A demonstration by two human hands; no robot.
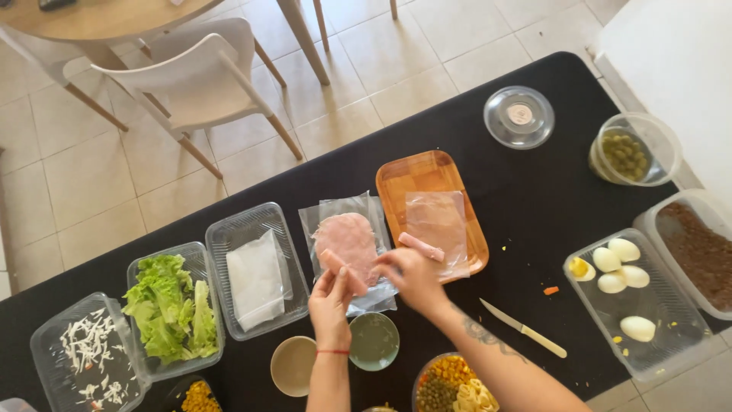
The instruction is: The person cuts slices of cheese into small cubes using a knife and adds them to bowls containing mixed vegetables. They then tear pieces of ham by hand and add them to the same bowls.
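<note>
My left hand (329, 305) and my right hand (410, 276) together hold a rolled slice of ham (340, 268) over an open plastic pack of sliced ham (349, 240). Just right of the pack lies a wooden board (427, 174). On it rest a clear plastic sheet (440, 221) and another ham roll (421, 246), close to my right fingers. All of it sits on a black table (526, 206).
Clear trays hold white slices (258, 278), lettuce (171, 305), shredded cheese (88, 347), boiled eggs (625, 278) and brown mince (698, 252). Near me are two small bowls (374, 341), a mixed vegetable bowl (450, 385) and a knife (524, 329). An olive tub (631, 152), a lid (519, 117) and a white chair (194, 80) lie beyond.
</note>
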